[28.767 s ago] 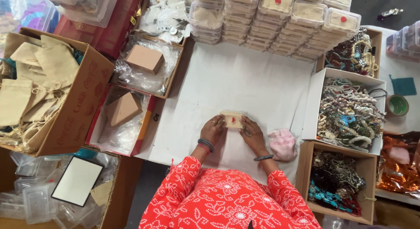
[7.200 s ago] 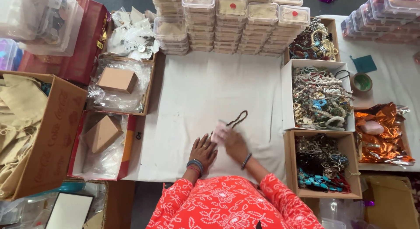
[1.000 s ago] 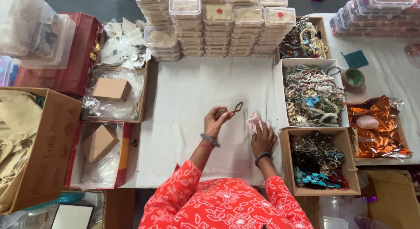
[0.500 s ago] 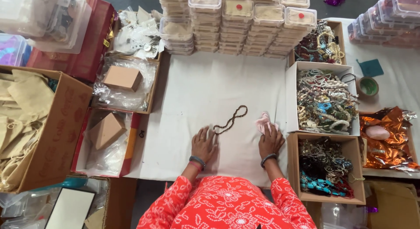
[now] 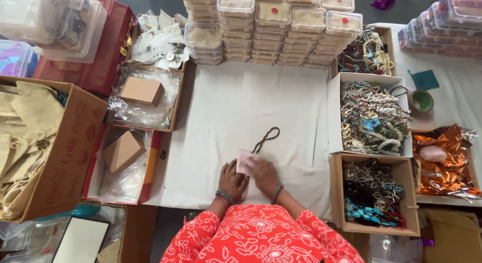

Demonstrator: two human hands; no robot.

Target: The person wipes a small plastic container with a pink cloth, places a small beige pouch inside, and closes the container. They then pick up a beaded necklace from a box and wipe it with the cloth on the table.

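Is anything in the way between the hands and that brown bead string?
Only a small pink pouch: both hands rest on it, and the bead string lies just beyond on the white cloth.

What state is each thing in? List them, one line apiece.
Left hand: flat on the white cloth.
Right hand: pressing a small pale pink pouch.
Dark brown beaded necklace: lying looped, one end under the pouch.
Clear lidded plastic boxes: stacked, closed.
Cardboard box of mixed beads: open, full.

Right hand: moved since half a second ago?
Yes. The right hand has gone left, away from the cardboard box of dark beads, to meet the left hand at the pink pouch by the brown cord.
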